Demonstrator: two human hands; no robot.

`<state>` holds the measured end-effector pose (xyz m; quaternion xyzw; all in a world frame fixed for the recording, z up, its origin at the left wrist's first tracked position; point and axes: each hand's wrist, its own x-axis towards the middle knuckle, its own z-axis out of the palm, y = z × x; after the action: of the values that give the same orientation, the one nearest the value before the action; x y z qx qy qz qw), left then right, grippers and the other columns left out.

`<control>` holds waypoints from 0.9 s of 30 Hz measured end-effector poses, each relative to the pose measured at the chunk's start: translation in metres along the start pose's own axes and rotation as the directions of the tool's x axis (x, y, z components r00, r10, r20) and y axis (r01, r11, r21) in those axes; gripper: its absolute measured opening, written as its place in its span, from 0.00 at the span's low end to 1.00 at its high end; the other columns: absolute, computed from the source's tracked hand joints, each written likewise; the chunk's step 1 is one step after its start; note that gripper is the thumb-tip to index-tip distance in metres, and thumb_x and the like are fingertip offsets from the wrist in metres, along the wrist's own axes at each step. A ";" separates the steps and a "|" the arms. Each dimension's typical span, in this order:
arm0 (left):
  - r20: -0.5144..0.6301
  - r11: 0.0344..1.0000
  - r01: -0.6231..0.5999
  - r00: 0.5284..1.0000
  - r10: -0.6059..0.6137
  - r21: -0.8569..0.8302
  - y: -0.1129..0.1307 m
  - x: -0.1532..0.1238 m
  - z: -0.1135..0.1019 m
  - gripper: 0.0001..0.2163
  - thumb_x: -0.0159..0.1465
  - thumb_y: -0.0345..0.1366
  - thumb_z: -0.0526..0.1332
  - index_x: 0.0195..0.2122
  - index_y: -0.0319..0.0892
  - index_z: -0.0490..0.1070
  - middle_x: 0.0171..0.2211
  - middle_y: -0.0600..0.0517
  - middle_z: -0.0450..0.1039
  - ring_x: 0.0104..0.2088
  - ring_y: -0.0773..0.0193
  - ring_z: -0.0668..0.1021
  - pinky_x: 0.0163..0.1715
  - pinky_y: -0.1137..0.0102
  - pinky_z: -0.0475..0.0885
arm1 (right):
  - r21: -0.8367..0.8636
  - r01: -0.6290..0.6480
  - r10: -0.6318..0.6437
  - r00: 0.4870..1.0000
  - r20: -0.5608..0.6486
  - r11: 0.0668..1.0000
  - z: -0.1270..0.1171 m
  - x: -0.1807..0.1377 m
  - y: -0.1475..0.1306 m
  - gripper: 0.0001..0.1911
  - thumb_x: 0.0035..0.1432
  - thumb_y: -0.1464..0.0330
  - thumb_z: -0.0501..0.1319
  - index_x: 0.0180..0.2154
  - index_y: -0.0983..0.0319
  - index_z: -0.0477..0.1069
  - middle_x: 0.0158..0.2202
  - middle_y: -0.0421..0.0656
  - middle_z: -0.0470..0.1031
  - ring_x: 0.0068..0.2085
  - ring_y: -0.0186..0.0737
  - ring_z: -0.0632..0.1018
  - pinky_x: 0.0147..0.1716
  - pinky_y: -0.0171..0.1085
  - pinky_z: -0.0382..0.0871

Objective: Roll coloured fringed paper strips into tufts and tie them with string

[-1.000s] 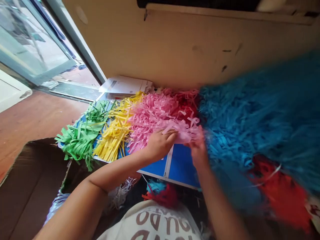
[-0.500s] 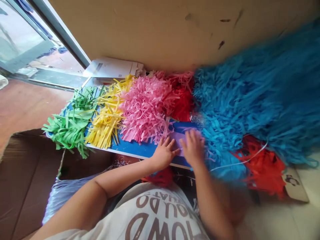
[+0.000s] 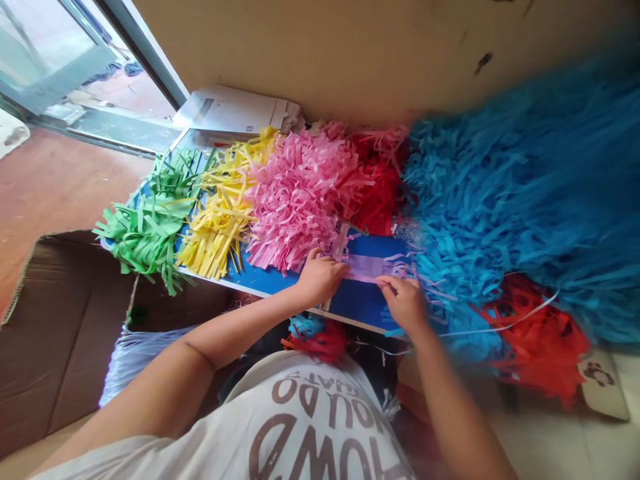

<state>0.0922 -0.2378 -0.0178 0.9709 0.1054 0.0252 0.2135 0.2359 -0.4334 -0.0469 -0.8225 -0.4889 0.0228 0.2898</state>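
A strip of lilac fringed tissue paper [image 3: 367, 267] lies across the blue tabletop [image 3: 360, 300], its cut ends pointing right. My left hand [image 3: 323, 275] pinches its left end. My right hand [image 3: 403, 300] holds its near edge between thumb and fingers, close to the fringe. Beyond my left hand is a heap of pink fringed paper [image 3: 300, 193], with red fringed paper [image 3: 377, 197] to its right. Blue fringed paper [image 3: 475, 213] piles up just right of my right hand.
Yellow [image 3: 217, 220] and green fringed paper [image 3: 155, 213] cover the table's left part. White sheets [image 3: 235, 110] are stacked at the back by the wall. An open cardboard box [image 3: 75, 320] stands at lower left. A white string [image 3: 525, 317] crosses an orange-red paper bunch [image 3: 545, 340].
Both hands were spread flat on the lilac paper; now their fingers have closed on it. The right hand has moved right and nearer me, and the strip's fringe shows more fully.
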 end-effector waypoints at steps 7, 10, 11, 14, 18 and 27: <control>-0.027 0.976 0.216 0.976 -0.216 0.000 0.002 0.026 -0.003 0.14 0.66 0.44 0.56 0.39 0.42 0.78 0.29 0.46 0.79 0.37 0.53 0.78 0.45 0.57 0.61 | -0.054 -0.168 0.171 0.982 0.076 0.984 -0.004 0.037 -0.001 0.19 0.66 0.56 0.53 0.34 0.58 0.79 0.35 0.45 0.81 0.35 0.43 0.78 0.35 0.39 0.65; -0.042 0.967 0.250 0.968 -0.248 0.040 0.004 0.032 0.002 0.15 0.67 0.41 0.54 0.32 0.41 0.77 0.27 0.45 0.78 0.35 0.53 0.78 0.43 0.56 0.60 | -0.169 -0.213 0.229 0.970 0.078 0.962 0.000 0.045 -0.003 0.21 0.66 0.55 0.54 0.31 0.59 0.78 0.32 0.46 0.80 0.31 0.41 0.74 0.29 0.37 0.57; -0.044 0.966 0.253 0.967 -0.251 0.045 0.004 0.033 0.004 0.14 0.66 0.40 0.54 0.32 0.40 0.77 0.26 0.45 0.78 0.35 0.53 0.77 0.43 0.55 0.60 | -0.195 -0.217 0.236 0.969 0.078 0.956 0.001 0.047 -0.004 0.21 0.66 0.55 0.54 0.30 0.59 0.77 0.32 0.46 0.79 0.30 0.41 0.73 0.28 0.37 0.55; -0.040 0.967 0.250 0.968 -0.248 0.051 0.003 0.035 0.006 0.13 0.65 0.39 0.55 0.33 0.40 0.77 0.26 0.45 0.78 0.33 0.53 0.77 0.43 0.54 0.59 | -0.240 -0.264 0.290 0.954 0.081 0.934 0.000 0.050 -0.003 0.21 0.65 0.53 0.55 0.29 0.59 0.77 0.30 0.46 0.79 0.28 0.39 0.71 0.27 0.38 0.50; -0.034 0.969 0.238 0.971 -0.236 0.063 0.001 0.037 0.007 0.12 0.64 0.38 0.56 0.31 0.40 0.77 0.24 0.45 0.77 0.32 0.54 0.77 0.41 0.55 0.59 | -0.258 -0.337 0.372 0.923 0.101 0.906 -0.002 0.053 0.000 0.23 0.64 0.50 0.56 0.29 0.59 0.77 0.28 0.46 0.78 0.26 0.39 0.69 0.27 0.38 0.49; -0.006 0.964 0.248 0.969 -0.249 0.090 0.000 0.044 0.006 0.14 0.65 0.41 0.56 0.31 0.39 0.77 0.23 0.45 0.75 0.30 0.55 0.76 0.41 0.55 0.60 | -0.216 -0.330 0.357 0.928 0.101 0.919 -0.003 0.052 0.002 0.23 0.64 0.50 0.55 0.29 0.59 0.76 0.28 0.46 0.77 0.28 0.40 0.71 0.27 0.38 0.50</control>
<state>0.1356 -0.2306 -0.0235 0.9587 0.2268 -0.0090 0.1712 0.2652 -0.3926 -0.0328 -0.9164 -0.3553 0.0825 0.1645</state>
